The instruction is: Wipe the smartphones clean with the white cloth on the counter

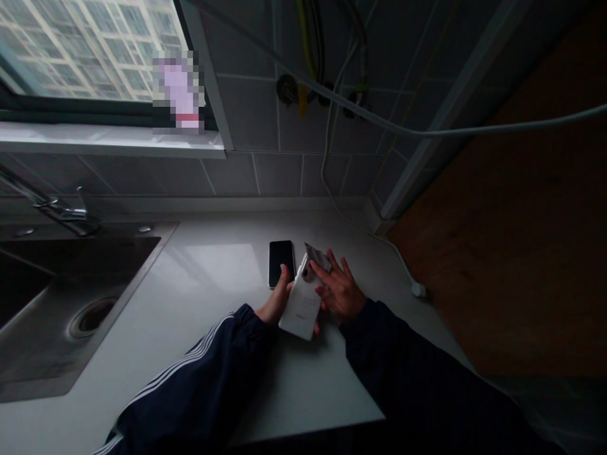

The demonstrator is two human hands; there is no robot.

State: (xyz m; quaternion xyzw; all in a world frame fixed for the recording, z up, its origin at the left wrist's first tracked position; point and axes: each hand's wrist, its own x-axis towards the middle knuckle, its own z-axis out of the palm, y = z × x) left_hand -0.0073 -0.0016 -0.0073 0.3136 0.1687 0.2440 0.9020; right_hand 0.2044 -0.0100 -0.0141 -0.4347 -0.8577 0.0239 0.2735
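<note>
Head view of a pale stone countertop (199,278) from above, showing two hands at work near its middle. The left hand (274,304) clasps the lower edge of a white handset (300,303), thumb raised along its side, so the grip appears closed. The handset is tilted up off the counter, with a round camera ring (308,271) near its upper end. The right hand (339,288) lies across that upper end with its fingers (334,260) spread; a small grey flap (317,256) projects there, but whether it is pinched cannot be told. A black smartphone (281,263) lies flat just beside the handset. A stainless sink (71,303) lies to the left. Risk: the handset is supported mainly at one edge, so a slip of the left hand could drop it onto the black smartphone, scratching either screen or casing; a hard sideways knock could send it toward the sink. Dim light may also hide a poor finger placement.
</note>
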